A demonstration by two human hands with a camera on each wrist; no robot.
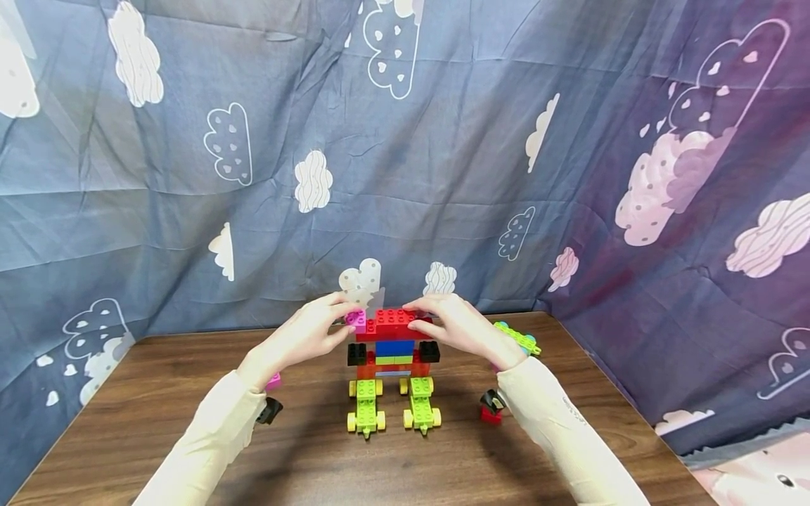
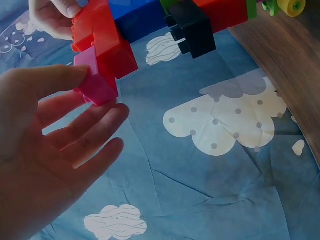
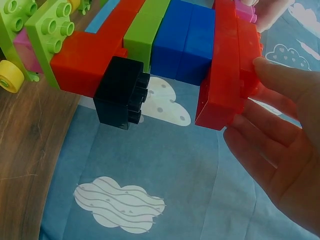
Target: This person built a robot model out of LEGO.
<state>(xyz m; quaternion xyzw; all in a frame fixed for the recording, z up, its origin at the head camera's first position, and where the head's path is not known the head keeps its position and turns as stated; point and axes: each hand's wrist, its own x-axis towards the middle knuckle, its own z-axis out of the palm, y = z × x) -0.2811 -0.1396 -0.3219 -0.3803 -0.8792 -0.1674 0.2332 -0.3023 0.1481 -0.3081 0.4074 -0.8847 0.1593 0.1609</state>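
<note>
A toy-brick structure stands on the table, topped by a long red brick (image 3: 220, 75) with a shorter red brick (image 1: 394, 322) on it. My left hand (image 1: 306, 332) pinches a pink brick (image 2: 97, 80) at the left end of the red top, thumb on one side and fingers on the other. At the opposite end, my right hand (image 1: 457, 325) holds the shorter red brick between thumb and fingers. Below come blue bricks (image 3: 182, 40), a green brick (image 3: 145, 32), red bricks, and black bricks (image 1: 357, 354) jutting out both sides. Two lime-green wheeled bases (image 1: 366, 409) stand at the bottom.
Another lime-green wheeled base (image 1: 519, 337) lies at the back right, partly behind the right forearm. A black piece on a red brick (image 1: 491, 414) stands right of the structure. Near the left forearm are a pink brick (image 1: 273, 381) and a black piece (image 1: 270, 410). Patterned cloth (image 1: 405, 176) hangs behind the table.
</note>
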